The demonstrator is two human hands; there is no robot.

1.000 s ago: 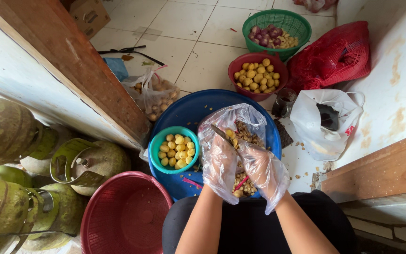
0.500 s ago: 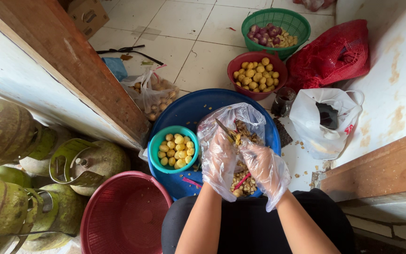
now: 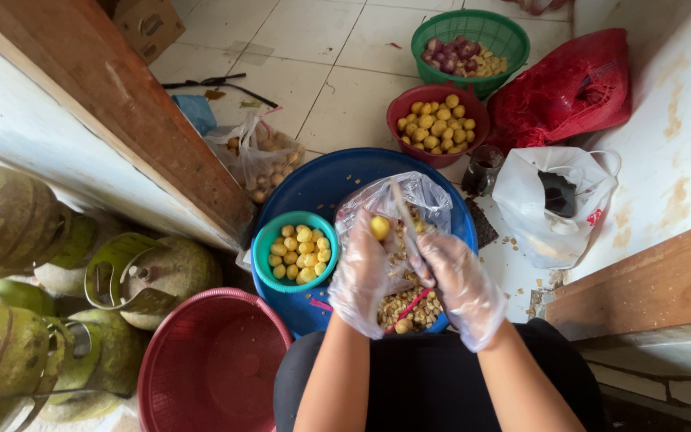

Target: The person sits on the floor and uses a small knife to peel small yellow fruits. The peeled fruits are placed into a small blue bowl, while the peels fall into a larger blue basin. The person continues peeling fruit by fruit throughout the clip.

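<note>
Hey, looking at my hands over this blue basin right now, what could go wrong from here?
The knife in your right hand points close to your left hand, which holds a small yellow piece; a slip could cut through the thin glove. The loose plastic bag by the blade could snag it.

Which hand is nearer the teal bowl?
Left. The left hand is just right of the teal bowl, nearly at its rim; the right hand is farther right, beyond the left.
</note>
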